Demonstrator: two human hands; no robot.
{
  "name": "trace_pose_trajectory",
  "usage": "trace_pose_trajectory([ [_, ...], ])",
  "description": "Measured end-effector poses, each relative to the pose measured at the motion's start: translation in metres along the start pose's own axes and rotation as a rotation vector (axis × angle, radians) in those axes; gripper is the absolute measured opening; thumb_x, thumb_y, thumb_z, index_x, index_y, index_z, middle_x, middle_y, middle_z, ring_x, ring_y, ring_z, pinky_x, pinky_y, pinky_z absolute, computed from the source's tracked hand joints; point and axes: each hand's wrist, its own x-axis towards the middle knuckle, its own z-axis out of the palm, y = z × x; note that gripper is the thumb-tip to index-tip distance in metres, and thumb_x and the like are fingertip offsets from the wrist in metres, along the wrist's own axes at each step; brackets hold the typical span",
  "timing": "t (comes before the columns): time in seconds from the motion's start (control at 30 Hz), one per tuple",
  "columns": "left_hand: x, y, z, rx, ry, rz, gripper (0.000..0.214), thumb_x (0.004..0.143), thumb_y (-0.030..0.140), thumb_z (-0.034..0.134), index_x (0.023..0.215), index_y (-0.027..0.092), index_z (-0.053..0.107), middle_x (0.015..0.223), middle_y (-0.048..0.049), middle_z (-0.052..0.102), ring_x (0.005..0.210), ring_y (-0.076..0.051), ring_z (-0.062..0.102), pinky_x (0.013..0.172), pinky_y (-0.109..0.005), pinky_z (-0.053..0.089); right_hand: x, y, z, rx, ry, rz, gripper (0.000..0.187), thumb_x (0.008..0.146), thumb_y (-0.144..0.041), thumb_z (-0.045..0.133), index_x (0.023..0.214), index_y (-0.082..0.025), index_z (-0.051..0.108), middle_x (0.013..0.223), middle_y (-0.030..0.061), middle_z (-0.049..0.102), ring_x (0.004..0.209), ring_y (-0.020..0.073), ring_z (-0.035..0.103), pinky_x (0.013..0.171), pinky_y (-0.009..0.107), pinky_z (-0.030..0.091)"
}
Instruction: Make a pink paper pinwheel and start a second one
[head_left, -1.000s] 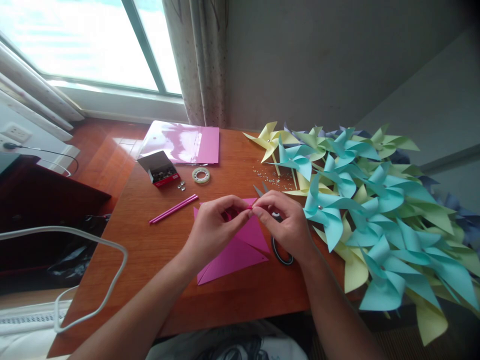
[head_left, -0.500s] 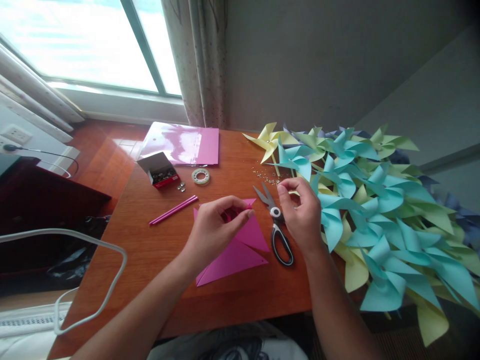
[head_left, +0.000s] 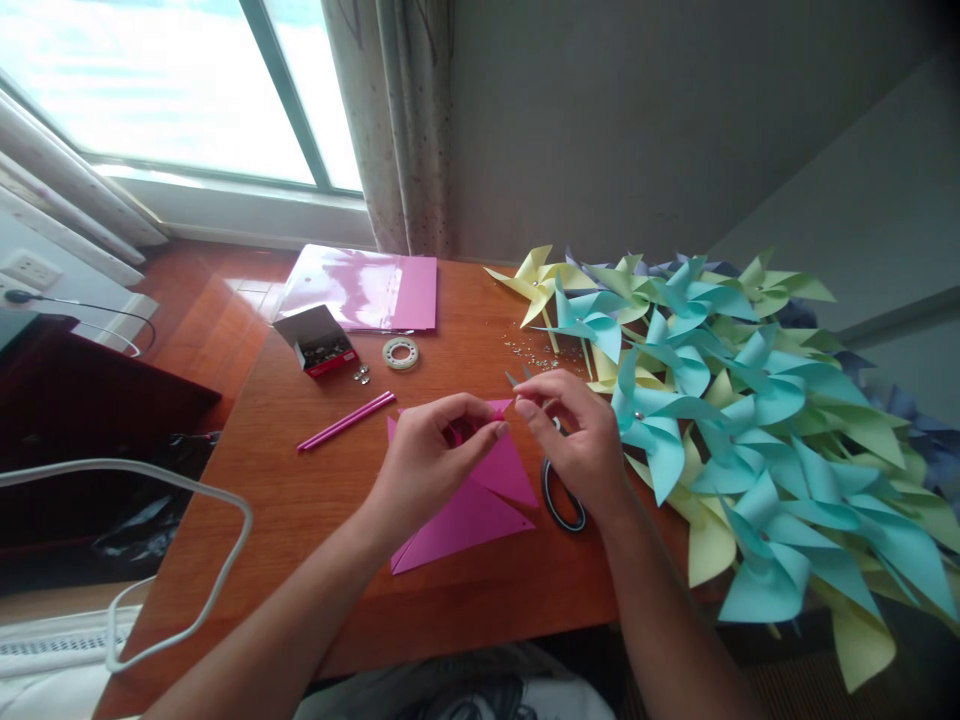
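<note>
And here, centre of the frame, the magenta paper sheet with slit corners (head_left: 469, 528) lies on the reddish-brown wooden table (head_left: 540, 600), its far corner drawn up in the left hand (head_left: 439, 445). The danger is that grip: if thumb and forefinger slacken, the springy paper could flick loose; pull too hard and a slit might tear. Just below the right hand (head_left: 581, 435) in view, the steel scissors with black-and-grey handles (head_left: 556, 505) show parted blade tips, so a careless dip could catch skin or paper.

Now the pose: both forearms angle in from the bottom edge, wrists raised. Left thumb and forefinger pinch magenta paper; right thumb and forefinger curl close together, just beside, and whether they hold anything tiny, I can't tell.
</note>
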Motion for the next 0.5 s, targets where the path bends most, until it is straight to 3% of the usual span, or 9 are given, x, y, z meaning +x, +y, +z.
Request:
trace_pose_trajectory([
  [0.23, 0.0, 0.0013, 0.0006, 0.053, -0.022, 0.032, 0.017, 0.086, 0.03, 0.068, 0.081, 0.014, 0.072, 0.066, -0.0003, 0.062, 0.058, -0.009, 0.044, 0.05, -0.02, 0.034, -0.0012, -0.0012, 0.0087, 0.065, -0.096, -0.039, 0.007, 0.092, -0.018, 0.063, 0.086, -0.021, 0.066, 0.082, 0.0005, 0.064, 0.072, 0.014, 0.058, 0.062, 0.027, 0.047],
  [0.5, -0.0006, 0.0036, 0.0012, 0.019, -0.061, 0.044, 0.017, 0.088, 0.029, 0.067, 0.083, 0.014, 0.07, 0.068, -0.0005, 0.062, 0.061, -0.01, 0.047, 0.054, -0.021, 0.036, 0.0, 0.0009, 0.0074, 0.052, -0.021, -0.073, 0.009, 0.091, -0.015, 0.064, 0.085, -0.02, 0.066, 0.082, 0.0006, 0.063, 0.075, 0.0145, 0.059, 0.063, 0.027, 0.047],
])
